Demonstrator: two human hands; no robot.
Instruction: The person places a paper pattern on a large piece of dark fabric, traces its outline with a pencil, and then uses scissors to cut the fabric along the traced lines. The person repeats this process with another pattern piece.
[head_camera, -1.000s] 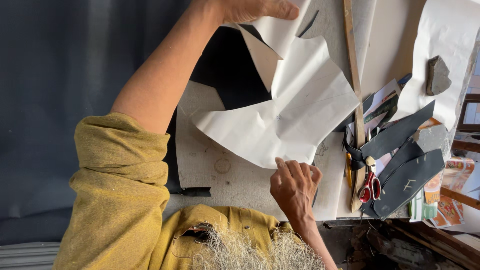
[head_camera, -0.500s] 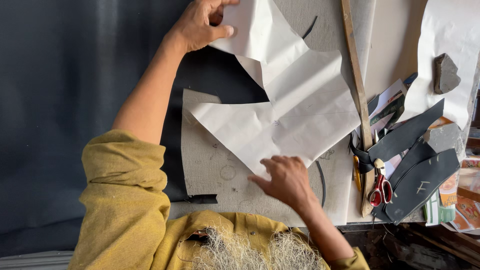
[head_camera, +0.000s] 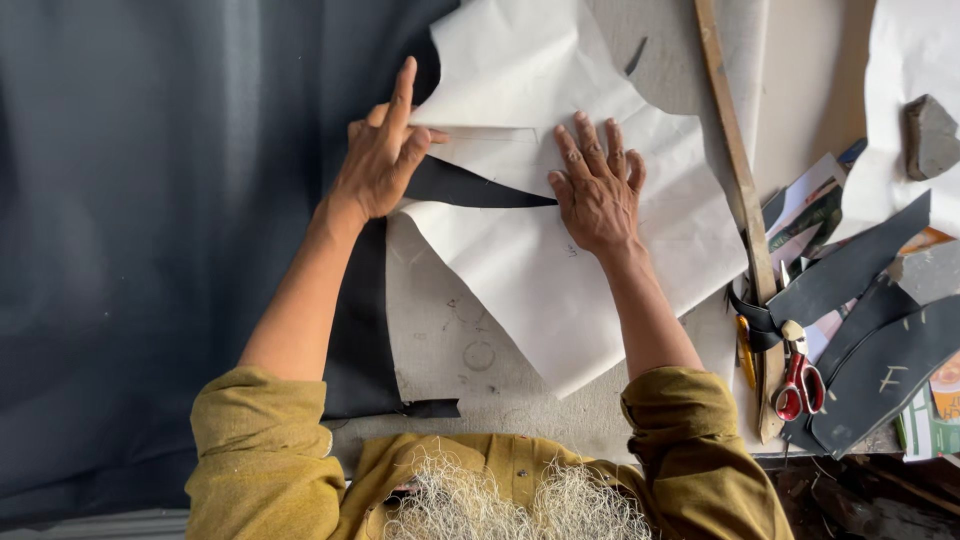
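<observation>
A large white paper pattern (head_camera: 570, 260) lies on the worktable over dark navy cloth (head_camera: 150, 250). My left hand (head_camera: 385, 155) pinches the paper's upper left edge between thumb and fingers, index finger pointing up. My right hand (head_camera: 597, 185) rests flat on the paper with fingers spread, pressing it down. A narrow wedge of dark cloth (head_camera: 470, 188) shows between two paper edges, between my hands. Both sleeves are mustard yellow.
A long wooden ruler (head_camera: 738, 180) runs down the table to the right of the paper. Red-handled scissors (head_camera: 800, 380), dark cut fabric pieces (head_camera: 870, 330), a grey stone (head_camera: 930, 135) on more white paper and paper scraps crowd the right side.
My left hand has come down from the top edge to the paper's left edge. My right hand moved up from the near table edge and now lies flat on the paper.
</observation>
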